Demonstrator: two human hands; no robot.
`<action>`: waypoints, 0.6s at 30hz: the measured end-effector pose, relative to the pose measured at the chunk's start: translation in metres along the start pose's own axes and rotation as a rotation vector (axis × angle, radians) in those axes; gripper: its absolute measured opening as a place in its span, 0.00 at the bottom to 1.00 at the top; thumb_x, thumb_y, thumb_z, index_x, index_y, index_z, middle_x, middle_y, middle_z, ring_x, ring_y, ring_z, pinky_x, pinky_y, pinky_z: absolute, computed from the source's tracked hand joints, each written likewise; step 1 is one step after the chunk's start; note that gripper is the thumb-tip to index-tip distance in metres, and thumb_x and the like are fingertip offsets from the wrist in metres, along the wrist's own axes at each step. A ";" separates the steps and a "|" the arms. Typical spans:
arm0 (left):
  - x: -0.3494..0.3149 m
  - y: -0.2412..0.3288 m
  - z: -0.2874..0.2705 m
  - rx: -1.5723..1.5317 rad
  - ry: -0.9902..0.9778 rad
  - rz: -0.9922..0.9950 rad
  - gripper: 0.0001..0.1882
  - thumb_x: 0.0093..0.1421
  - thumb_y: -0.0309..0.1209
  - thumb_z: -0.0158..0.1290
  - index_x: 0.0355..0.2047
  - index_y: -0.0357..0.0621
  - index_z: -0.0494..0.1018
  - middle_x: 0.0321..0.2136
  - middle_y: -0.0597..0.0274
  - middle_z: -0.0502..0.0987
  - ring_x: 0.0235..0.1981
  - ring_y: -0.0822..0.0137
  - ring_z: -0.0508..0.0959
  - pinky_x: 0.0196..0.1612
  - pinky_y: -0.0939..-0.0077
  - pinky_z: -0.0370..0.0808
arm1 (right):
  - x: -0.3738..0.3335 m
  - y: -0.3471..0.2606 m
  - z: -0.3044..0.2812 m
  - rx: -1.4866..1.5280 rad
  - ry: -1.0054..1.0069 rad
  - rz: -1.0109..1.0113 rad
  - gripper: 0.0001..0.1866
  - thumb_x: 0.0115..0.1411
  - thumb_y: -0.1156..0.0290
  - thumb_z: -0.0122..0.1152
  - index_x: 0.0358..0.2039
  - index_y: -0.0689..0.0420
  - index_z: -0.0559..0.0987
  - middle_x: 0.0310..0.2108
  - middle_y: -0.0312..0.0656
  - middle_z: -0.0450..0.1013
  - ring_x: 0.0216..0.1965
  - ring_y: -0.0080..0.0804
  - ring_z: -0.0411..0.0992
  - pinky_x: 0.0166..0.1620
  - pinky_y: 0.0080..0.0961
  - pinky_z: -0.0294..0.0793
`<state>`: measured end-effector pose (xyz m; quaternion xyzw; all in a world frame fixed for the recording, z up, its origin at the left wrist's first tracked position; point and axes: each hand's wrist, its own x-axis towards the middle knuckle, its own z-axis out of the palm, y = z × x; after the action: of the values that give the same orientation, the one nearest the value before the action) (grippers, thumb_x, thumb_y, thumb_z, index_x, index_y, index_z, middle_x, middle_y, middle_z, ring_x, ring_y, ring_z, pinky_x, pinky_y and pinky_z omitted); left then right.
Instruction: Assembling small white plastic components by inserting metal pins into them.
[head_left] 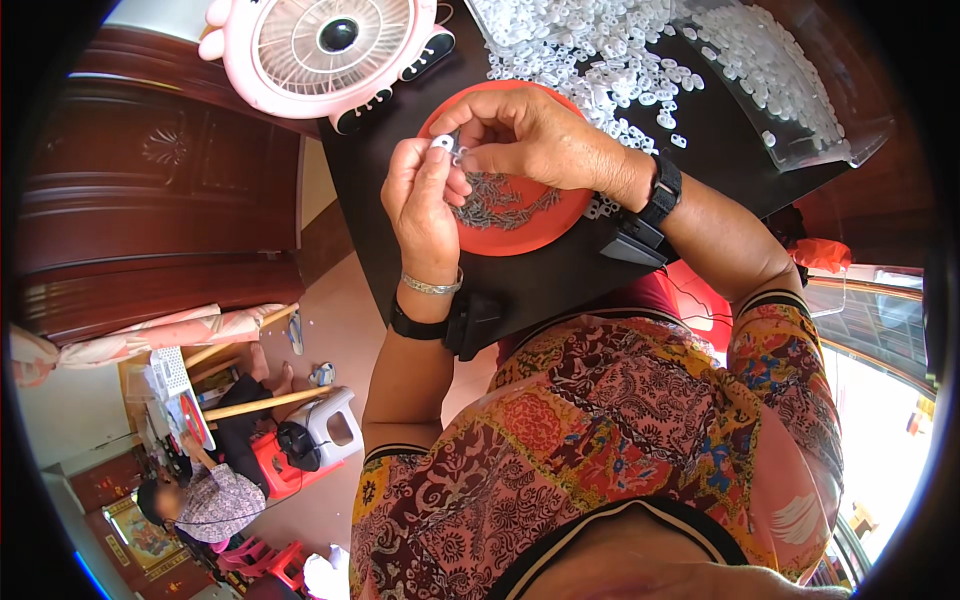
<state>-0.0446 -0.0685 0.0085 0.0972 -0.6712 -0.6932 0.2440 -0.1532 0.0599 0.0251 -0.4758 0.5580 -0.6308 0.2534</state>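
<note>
My left hand [425, 215] pinches a small white plastic clip [443, 143] with holes between thumb and fingers. Close against it, my right hand [560, 140] is closed with thumb and fingertips together; a tiny greyish thing shows there, too small to make out. Both hands are over a round orange-red dish [545, 230], in which lies a pile of small grey metal screws [490, 205]. The dish stands on a black table [370, 190].
Many loose white plastic clips [610, 80] cover the table's far side. A clear tub [770, 80] of similar pieces lies at the right. At the far left stands a pink-and-white fan [335, 40]. Beyond the table, another person [215, 500] sits at a small work surface.
</note>
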 end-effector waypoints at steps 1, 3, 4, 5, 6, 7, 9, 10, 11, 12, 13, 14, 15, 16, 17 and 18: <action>0.000 0.000 0.000 0.001 0.000 -0.001 0.10 0.63 0.34 0.46 0.31 0.40 0.68 0.19 0.67 0.70 0.20 0.78 0.70 0.23 0.87 0.63 | 0.000 0.001 0.001 0.001 0.000 0.000 0.16 0.53 0.83 0.58 0.43 0.64 0.74 0.27 0.36 0.75 0.31 0.19 0.73 0.39 0.18 0.72; 0.001 0.001 -0.001 -0.019 0.039 0.019 0.10 0.63 0.34 0.47 0.30 0.40 0.69 0.18 0.69 0.70 0.19 0.81 0.68 0.22 0.89 0.63 | -0.001 0.002 0.003 -0.020 0.006 0.017 0.16 0.53 0.82 0.57 0.44 0.63 0.74 0.26 0.35 0.74 0.31 0.19 0.72 0.39 0.18 0.71; 0.001 0.002 -0.001 -0.018 0.039 0.018 0.10 0.63 0.34 0.47 0.30 0.40 0.69 0.18 0.69 0.70 0.19 0.81 0.68 0.22 0.89 0.63 | -0.001 0.004 0.003 -0.019 0.006 0.018 0.16 0.53 0.82 0.57 0.44 0.63 0.74 0.26 0.35 0.74 0.31 0.19 0.72 0.39 0.18 0.71; 0.002 0.002 -0.001 -0.012 0.025 0.002 0.10 0.63 0.35 0.47 0.30 0.40 0.69 0.18 0.69 0.70 0.19 0.80 0.68 0.22 0.89 0.63 | 0.000 0.006 0.001 -0.009 0.003 0.014 0.16 0.53 0.82 0.58 0.44 0.62 0.74 0.25 0.35 0.74 0.30 0.19 0.72 0.38 0.17 0.71; 0.002 0.002 -0.001 -0.007 0.011 -0.015 0.11 0.63 0.35 0.47 0.30 0.40 0.69 0.19 0.69 0.70 0.19 0.80 0.68 0.22 0.89 0.63 | 0.000 0.007 -0.001 0.000 0.001 0.010 0.16 0.52 0.81 0.59 0.44 0.62 0.74 0.25 0.34 0.74 0.30 0.19 0.71 0.37 0.17 0.70; 0.002 0.001 -0.001 -0.007 0.011 -0.016 0.11 0.63 0.35 0.47 0.30 0.40 0.69 0.19 0.69 0.70 0.19 0.80 0.68 0.22 0.89 0.63 | 0.000 0.007 -0.001 0.000 0.002 0.011 0.16 0.52 0.81 0.59 0.44 0.62 0.74 0.25 0.34 0.74 0.30 0.19 0.71 0.37 0.17 0.70; 0.002 0.001 -0.003 -0.027 -0.030 -0.030 0.11 0.63 0.35 0.46 0.31 0.39 0.69 0.19 0.68 0.70 0.18 0.80 0.68 0.22 0.89 0.63 | 0.000 0.007 -0.001 -0.007 0.015 -0.004 0.16 0.52 0.80 0.59 0.44 0.62 0.74 0.24 0.34 0.73 0.29 0.18 0.71 0.36 0.17 0.70; 0.002 0.000 -0.004 -0.027 -0.029 -0.030 0.11 0.63 0.35 0.46 0.31 0.39 0.69 0.19 0.68 0.70 0.18 0.80 0.68 0.22 0.89 0.63 | 0.001 0.007 -0.001 -0.007 0.014 -0.004 0.16 0.52 0.80 0.59 0.44 0.62 0.74 0.24 0.34 0.73 0.29 0.18 0.71 0.36 0.17 0.70; 0.002 0.000 -0.004 -0.026 -0.024 -0.029 0.11 0.63 0.36 0.46 0.31 0.39 0.69 0.19 0.68 0.70 0.18 0.80 0.68 0.22 0.89 0.63 | 0.000 0.007 -0.001 -0.028 0.016 -0.007 0.16 0.52 0.79 0.60 0.44 0.62 0.75 0.24 0.34 0.73 0.29 0.18 0.71 0.36 0.17 0.70; 0.002 0.000 -0.004 -0.024 -0.020 -0.027 0.12 0.63 0.36 0.46 0.31 0.39 0.69 0.20 0.68 0.70 0.18 0.79 0.68 0.22 0.89 0.63 | 0.000 0.007 -0.001 -0.049 0.018 -0.010 0.16 0.52 0.79 0.60 0.43 0.62 0.75 0.24 0.34 0.73 0.28 0.18 0.70 0.35 0.18 0.70; 0.002 0.001 -0.003 -0.024 -0.020 -0.027 0.12 0.63 0.36 0.46 0.31 0.39 0.69 0.20 0.68 0.70 0.18 0.79 0.68 0.22 0.89 0.63 | 0.000 0.006 -0.002 -0.049 0.019 -0.010 0.16 0.52 0.79 0.60 0.43 0.62 0.75 0.24 0.34 0.73 0.28 0.18 0.70 0.35 0.18 0.70; 0.002 0.002 -0.003 -0.023 -0.026 -0.030 0.12 0.63 0.36 0.46 0.31 0.39 0.69 0.20 0.68 0.70 0.18 0.79 0.68 0.22 0.89 0.63 | 0.000 0.006 -0.003 -0.080 0.014 0.004 0.16 0.52 0.78 0.61 0.43 0.62 0.75 0.24 0.34 0.73 0.28 0.18 0.70 0.35 0.18 0.70; 0.002 0.002 -0.003 -0.022 -0.031 -0.033 0.12 0.63 0.36 0.46 0.31 0.39 0.69 0.20 0.68 0.70 0.18 0.79 0.68 0.22 0.89 0.63 | 0.000 0.006 -0.004 -0.110 0.008 0.017 0.16 0.52 0.77 0.61 0.43 0.62 0.75 0.24 0.34 0.73 0.28 0.18 0.70 0.34 0.18 0.70; 0.002 0.002 -0.004 -0.022 -0.029 -0.033 0.12 0.63 0.36 0.46 0.31 0.39 0.69 0.20 0.68 0.70 0.18 0.79 0.68 0.22 0.89 0.63 | 0.000 0.004 -0.003 -0.109 0.006 0.018 0.16 0.52 0.77 0.61 0.43 0.62 0.75 0.24 0.34 0.73 0.28 0.18 0.70 0.34 0.18 0.70; 0.002 0.002 -0.005 -0.002 -0.041 -0.036 0.12 0.63 0.35 0.45 0.32 0.39 0.69 0.20 0.66 0.70 0.19 0.78 0.69 0.23 0.87 0.63 | -0.001 0.001 -0.003 -0.111 0.000 0.048 0.16 0.52 0.80 0.60 0.44 0.61 0.75 0.26 0.32 0.71 0.29 0.17 0.69 0.35 0.17 0.69; 0.002 0.001 -0.005 0.018 -0.052 -0.038 0.12 0.63 0.35 0.44 0.33 0.38 0.69 0.21 0.65 0.70 0.20 0.76 0.70 0.24 0.85 0.64 | -0.001 -0.001 -0.003 -0.112 -0.006 0.078 0.17 0.52 0.83 0.58 0.45 0.60 0.75 0.28 0.31 0.70 0.30 0.16 0.67 0.37 0.15 0.68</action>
<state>-0.0436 -0.0742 0.0098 0.0942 -0.6817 -0.6939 0.2121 -0.1552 0.0625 0.0255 -0.4692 0.6098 -0.5868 0.2525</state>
